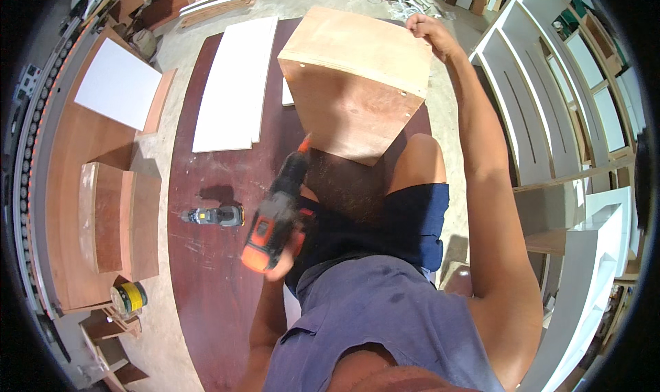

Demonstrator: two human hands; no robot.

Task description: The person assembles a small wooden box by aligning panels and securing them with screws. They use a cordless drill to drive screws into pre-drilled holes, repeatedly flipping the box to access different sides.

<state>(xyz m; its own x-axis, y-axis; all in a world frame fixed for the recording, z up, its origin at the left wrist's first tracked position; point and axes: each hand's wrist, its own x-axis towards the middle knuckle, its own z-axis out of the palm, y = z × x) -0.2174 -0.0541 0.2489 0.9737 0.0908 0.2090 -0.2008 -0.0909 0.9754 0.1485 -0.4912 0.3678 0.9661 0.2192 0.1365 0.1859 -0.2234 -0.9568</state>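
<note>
A pale plywood box [354, 106] stands tilted at the far end of the dark red-brown table [206, 275], in front of my knees. Small pale spots mark its near panel close to the corners. Curled over the box's far right edge, the fingers of my right hand [430, 34] grip it. My left hand [283, 258] is wrapped round the handle of an orange and black cordless drill [271, 216], slightly blurred. The drill's orange tip points at the lower left edge of the box; whether it touches, I cannot tell. A second, smaller drill [216, 216] lies on the table to the left.
White boards [237, 82] lie stacked on the table left of the box. Wooden panels and a plywood piece [110, 216] stand along the left, with a yellow-and-black spool [129, 298] nearby. White shelving frames [543, 103] line the right side. Scraps [405, 1] litter the far floor.
</note>
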